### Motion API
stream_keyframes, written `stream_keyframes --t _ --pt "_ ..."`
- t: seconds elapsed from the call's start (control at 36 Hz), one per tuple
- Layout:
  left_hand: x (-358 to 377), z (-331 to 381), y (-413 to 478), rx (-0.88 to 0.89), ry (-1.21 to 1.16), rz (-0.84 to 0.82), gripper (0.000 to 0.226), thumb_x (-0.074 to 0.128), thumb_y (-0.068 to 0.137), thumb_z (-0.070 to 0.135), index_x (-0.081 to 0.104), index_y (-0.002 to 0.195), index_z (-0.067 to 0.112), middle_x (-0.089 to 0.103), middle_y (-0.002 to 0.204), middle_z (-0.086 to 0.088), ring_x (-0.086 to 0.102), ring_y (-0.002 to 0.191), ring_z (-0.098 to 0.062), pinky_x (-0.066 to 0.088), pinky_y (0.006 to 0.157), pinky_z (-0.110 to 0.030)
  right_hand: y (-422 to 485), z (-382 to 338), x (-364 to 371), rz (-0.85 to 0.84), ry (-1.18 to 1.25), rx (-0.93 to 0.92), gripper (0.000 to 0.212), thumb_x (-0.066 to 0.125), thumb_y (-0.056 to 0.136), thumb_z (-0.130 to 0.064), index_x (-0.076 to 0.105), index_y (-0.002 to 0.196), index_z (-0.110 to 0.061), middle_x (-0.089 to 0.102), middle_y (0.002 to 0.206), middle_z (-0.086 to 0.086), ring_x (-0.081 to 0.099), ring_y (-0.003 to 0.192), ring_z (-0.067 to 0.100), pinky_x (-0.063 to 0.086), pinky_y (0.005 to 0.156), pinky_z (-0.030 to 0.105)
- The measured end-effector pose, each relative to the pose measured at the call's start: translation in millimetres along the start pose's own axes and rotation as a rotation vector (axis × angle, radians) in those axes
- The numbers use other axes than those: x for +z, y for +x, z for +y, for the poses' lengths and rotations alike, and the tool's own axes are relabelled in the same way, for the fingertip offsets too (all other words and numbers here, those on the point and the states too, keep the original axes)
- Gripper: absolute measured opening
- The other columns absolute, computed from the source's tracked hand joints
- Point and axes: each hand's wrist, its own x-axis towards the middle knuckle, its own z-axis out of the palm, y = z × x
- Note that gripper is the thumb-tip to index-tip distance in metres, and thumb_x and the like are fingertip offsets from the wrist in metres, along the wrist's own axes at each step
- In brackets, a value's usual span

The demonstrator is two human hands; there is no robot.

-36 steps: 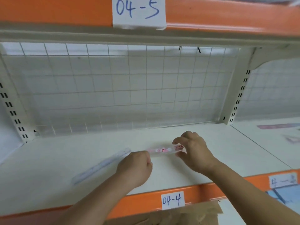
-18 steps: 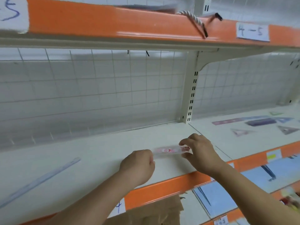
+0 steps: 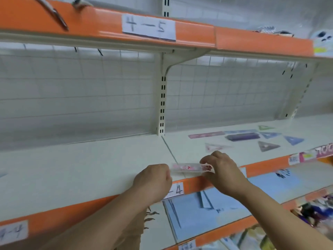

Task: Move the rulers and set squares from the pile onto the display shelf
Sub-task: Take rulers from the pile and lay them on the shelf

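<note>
Left hand (image 3: 153,179) and right hand (image 3: 222,170) each pinch an end of a clear pink-printed ruler (image 3: 187,168) — long axis nine to three o'clock — above the display shelf (image 3: 90,170)'s front edge; other rulers lie toward two o'clock.

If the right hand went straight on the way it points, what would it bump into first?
Apart from the pink ruler it pinches, the right hand would probably cross bare shelf and reach the slotted post at the back first, though depth is hard to judge.
</note>
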Motion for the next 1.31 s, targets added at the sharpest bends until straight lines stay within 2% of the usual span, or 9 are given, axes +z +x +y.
stream_keyframes --t 0.11,0.22,0.33,0.5,0.78,1.06,1.19,1.31 --pt "13 24 14 0.005 0.022 -0.026 0.019 0.042 0.094 0.026 0.060 0.098 0.022 0.063 0.108 0.005 0.058 0.101 -0.018 0.048 0.083 -0.028 3 32 -3 -0.019 0.022 0.004 0.037 0.063 0.086 -0.022 0.058 0.123 -0.024 0.054 0.115 -0.001 0.048 0.109 0.021 0.039 0.091 0.028" --pt "18 40 38 0.022 0.049 -0.049 0.015 0.041 0.093 0.024 0.053 0.085 0.022 0.064 0.103 0.002 0.059 0.097 -0.020 0.048 0.081 -0.030 14 55 -2 -0.039 0.039 0.002 0.039 0.060 0.086 -0.019 0.056 0.125 -0.024 0.053 0.117 -0.003 0.046 0.110 0.019 0.039 0.092 0.026" --pt "24 51 69 0.058 0.093 -0.034 0.016 0.041 0.095 0.025 0.051 0.084 0.019 0.064 0.099 -0.002 0.060 0.094 -0.022 0.049 0.079 -0.030 33 76 -2 -0.044 0.021 0.010 0.039 0.058 0.086 -0.020 0.055 0.125 -0.025 0.051 0.119 -0.003 0.047 0.111 0.018 0.039 0.094 0.027" --pt "33 58 117 0.091 0.129 0.008 0.020 0.039 0.094 0.022 0.058 0.097 0.017 0.064 0.103 -0.001 0.059 0.097 -0.023 0.049 0.081 -0.031 62 106 -4 -0.042 -0.064 0.031 0.040 0.057 0.085 -0.021 0.055 0.124 -0.028 0.053 0.118 -0.003 0.048 0.111 0.019 0.040 0.091 0.027" --pt "35 69 162 0.070 0.158 -0.003 0.023 0.037 0.095 0.022 0.058 0.102 0.019 0.063 0.108 0.001 0.059 0.100 -0.022 0.049 0.082 -0.031 109 127 4 -0.031 -0.035 -0.035 0.036 0.058 0.085 -0.022 0.058 0.121 -0.027 0.055 0.118 -0.004 0.051 0.113 0.019 0.042 0.091 0.028" --pt "39 81 191 -0.055 0.151 0.034 0.023 0.038 0.097 0.027 0.059 0.100 0.017 0.064 0.106 0.001 0.060 0.098 -0.021 0.050 0.083 -0.030 167 152 13 -0.127 -0.018 -0.143 0.038 0.054 0.087 -0.019 0.055 0.124 -0.028 0.053 0.121 -0.003 0.049 0.114 0.018 0.040 0.096 0.030" --pt "44 89 200 -0.167 0.140 0.066 0.023 0.038 0.097 0.029 0.058 0.099 0.019 0.064 0.105 0.002 0.060 0.097 -0.020 0.048 0.080 -0.029 203 169 19 -0.194 -0.035 -0.203 0.040 0.053 0.085 -0.018 0.054 0.123 -0.028 0.053 0.116 -0.001 0.050 0.111 0.020 0.038 0.093 0.030" --pt "44 94 202 -0.246 0.139 0.091 0.024 0.037 0.098 0.031 0.058 0.100 0.018 0.064 0.104 0.004 0.060 0.097 -0.018 0.049 0.083 -0.030 232 184 23 -0.214 -0.027 -0.237 0.035 0.056 0.083 -0.017 0.057 0.116 -0.029 0.051 0.108 -0.003 0.052 0.107 0.019 0.036 0.085 0.028"
